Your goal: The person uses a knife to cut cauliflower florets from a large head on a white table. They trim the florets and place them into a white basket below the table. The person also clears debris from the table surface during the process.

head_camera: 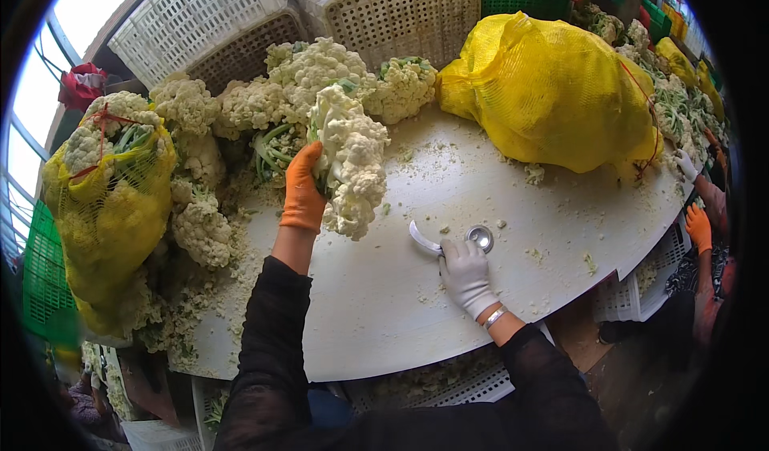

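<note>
My left hand [304, 188], in an orange glove, grips a large cauliflower head [354, 162] by its side and holds it above the white tabletop [372, 307]. My right hand [467, 275] wears a white glove and is closed around a knife with a curved, sickle-like blade [423, 239]. The blade points left, low over the table; the fingers hide its handle. Just beyond those fingers shows a round, shiny metal cup-like piece [479, 238]. Whether it belongs to the knife, I cannot tell. More cauliflower heads [321, 72] are heaped behind and left of my left hand.
A full yellow mesh sack [553, 90] lies at the back right; another, holding cauliflower [114, 210], leans at the left. Plastic crates [396, 18] line the back. Crumbs and florets [534, 174] litter the table. Co-workers' gloved hands [699, 229] are at the right edge.
</note>
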`<state>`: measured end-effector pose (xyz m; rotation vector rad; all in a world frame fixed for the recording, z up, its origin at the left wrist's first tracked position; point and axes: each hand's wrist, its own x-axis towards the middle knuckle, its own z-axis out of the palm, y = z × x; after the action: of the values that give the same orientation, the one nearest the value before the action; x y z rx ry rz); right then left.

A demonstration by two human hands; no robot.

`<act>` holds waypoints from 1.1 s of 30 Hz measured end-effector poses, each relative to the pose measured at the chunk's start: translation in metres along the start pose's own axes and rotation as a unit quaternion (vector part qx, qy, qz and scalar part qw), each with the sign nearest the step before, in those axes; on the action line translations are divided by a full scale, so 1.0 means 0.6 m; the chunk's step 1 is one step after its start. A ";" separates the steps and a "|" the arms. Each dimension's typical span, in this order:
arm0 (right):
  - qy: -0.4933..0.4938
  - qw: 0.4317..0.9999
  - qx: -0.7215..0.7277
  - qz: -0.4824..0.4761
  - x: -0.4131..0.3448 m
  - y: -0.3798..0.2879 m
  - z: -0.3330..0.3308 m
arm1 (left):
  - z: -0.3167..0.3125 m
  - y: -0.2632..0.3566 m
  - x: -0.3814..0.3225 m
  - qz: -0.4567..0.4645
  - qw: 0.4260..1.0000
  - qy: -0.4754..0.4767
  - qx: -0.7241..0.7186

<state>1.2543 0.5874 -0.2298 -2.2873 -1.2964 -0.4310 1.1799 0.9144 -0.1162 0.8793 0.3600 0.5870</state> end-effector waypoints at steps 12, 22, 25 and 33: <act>0.031 0.999 -0.035 0.009 -0.007 -0.002 0.000 | -0.106 -0.133 -0.272 0.082 0.973 0.124 -0.178; -0.104 0.936 0.215 0.258 -0.026 -0.053 -0.091 | -0.062 -0.052 -0.352 0.072 0.975 0.207 -0.030; -0.100 0.907 0.333 0.239 -0.031 -0.122 -0.163 | -0.030 -0.074 -0.366 0.164 0.921 0.324 0.144; -0.071 0.960 0.269 -0.012 -0.001 -0.247 -0.195 | -0.020 -0.113 -0.382 0.208 0.900 0.284 0.257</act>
<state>1.1217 0.5888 -0.0956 -1.8651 -1.3133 0.0816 1.0160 0.7470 -0.1648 1.3013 0.8973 1.1868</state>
